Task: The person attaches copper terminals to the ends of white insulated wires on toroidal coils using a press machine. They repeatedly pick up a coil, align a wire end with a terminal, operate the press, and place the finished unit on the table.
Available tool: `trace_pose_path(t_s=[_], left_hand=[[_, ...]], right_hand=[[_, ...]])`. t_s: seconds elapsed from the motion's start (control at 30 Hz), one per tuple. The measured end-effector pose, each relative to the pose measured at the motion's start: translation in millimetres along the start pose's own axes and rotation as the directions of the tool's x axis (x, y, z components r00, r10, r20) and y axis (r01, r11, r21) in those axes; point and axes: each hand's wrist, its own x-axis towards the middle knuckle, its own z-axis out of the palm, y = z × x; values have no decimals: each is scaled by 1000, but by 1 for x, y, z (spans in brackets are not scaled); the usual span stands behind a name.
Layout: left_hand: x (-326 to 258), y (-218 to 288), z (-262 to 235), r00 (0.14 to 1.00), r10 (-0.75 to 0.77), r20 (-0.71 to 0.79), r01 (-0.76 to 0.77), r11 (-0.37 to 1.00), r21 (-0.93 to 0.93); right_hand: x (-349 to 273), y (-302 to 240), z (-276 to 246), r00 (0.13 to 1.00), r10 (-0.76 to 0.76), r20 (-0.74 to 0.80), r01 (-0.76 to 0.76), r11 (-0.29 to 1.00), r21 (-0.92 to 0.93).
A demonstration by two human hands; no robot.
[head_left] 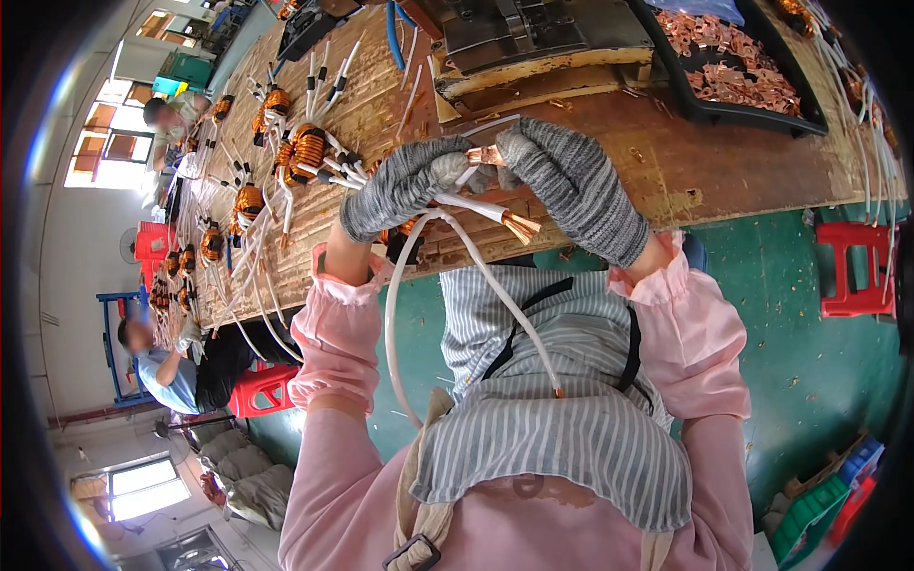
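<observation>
Both hands wear grey knitted gloves and meet above the bench's front edge. My left hand [409, 181] is closed around white insulated wires. My right hand [573, 186] pinches a small copper terminal [485, 155] at the fingertips of the left; how far a wire sits inside it is hidden. Below the hands a thick white cable [476, 206] ends in splayed bare copper strands [521, 226]. Another white wire [505, 300] hangs over my striped apron, its copper tip bare. A copper-wound coil [407, 226] is partly hidden beneath my left hand.
Ahead stands a metal press base [519, 38]. A black tray [809, 124] of copper terminals lies at far right. Several wound coils [305, 152] with white leads crowd the bench's left. Red stools [854, 271] stand on both sides. Two other people [169, 371] sit at left.
</observation>
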Motion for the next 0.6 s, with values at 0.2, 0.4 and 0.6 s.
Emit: trace_pose_path(t_s=[0.2,0.4,0.6], left_hand=[[-1,18,16,944,-307,-121,244,896,-372],[-14,5,14,948,-260,-182,123,830,-543],[-17,11,3,963,-209,-173,89,847,-524]], right_hand=[[-18,21,15,963,264,57,-270,925,267],[-8,10,43,772,569,284,-527,323,786],[-4,0,38,818,512,260,-555,587,589]])
